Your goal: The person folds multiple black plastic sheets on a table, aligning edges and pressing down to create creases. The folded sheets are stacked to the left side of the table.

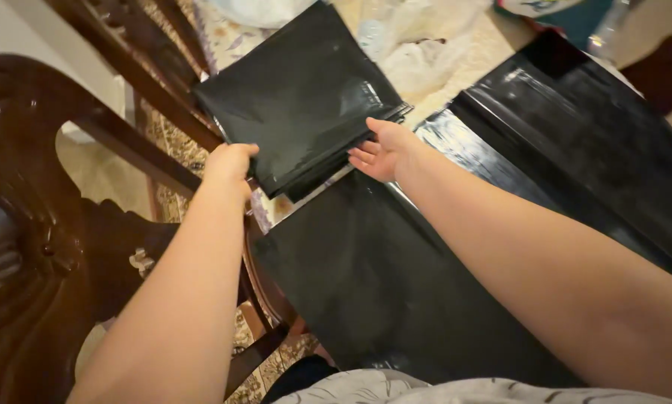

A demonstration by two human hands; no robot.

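Your folded bag stack point(298, 97) sits behind the flat sheet point(381, 277) on the counter point(456, 67) — chair point(44, 224) to your left, long roll-out point(575, 142) right.

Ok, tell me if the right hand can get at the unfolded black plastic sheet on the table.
Probably yes. The right hand rests open at the edge of the folded black bag stack, and the unfolded black sheet lies directly below it, with nothing between them.

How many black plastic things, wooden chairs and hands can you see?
Black plastic: 2, a folded bag held by the left hand and right hand, and a flat sheet
Wooden chairs: 1
Hands: 2
Total: 5
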